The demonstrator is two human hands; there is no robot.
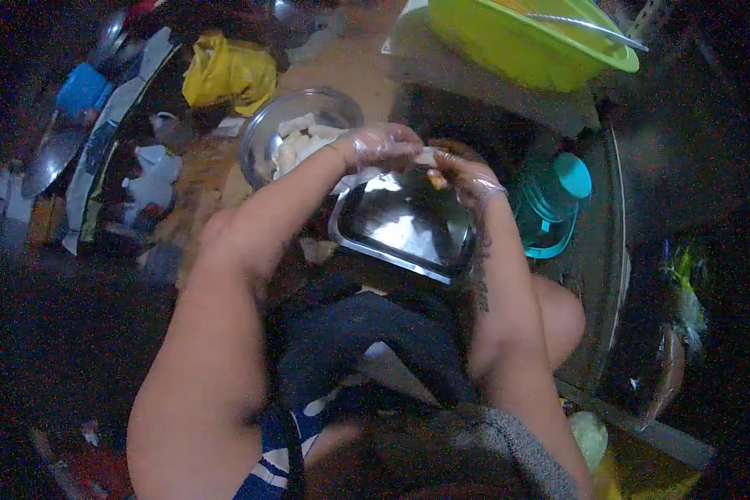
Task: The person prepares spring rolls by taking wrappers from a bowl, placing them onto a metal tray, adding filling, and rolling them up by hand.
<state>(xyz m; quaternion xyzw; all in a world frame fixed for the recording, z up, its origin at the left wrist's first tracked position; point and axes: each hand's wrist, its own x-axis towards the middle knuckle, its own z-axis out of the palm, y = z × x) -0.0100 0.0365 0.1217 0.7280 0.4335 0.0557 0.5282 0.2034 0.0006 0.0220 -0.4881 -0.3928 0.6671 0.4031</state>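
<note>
Left hand [383, 144] and right hand [465, 171], fingers nearly closed, pinch a small pale piece [426, 156] above the far side of a shiny tray [392, 260]; slick clear gloves [490, 185] could let it slip, its shape being hidden by fingers and blur.

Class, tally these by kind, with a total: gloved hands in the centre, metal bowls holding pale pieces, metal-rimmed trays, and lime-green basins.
Gloved hands: 2 (left hand, right hand)
Metal bowl holding pale pieces: 1
Metal-rimmed tray: 1
Lime-green basin: 1
Total: 5
</note>
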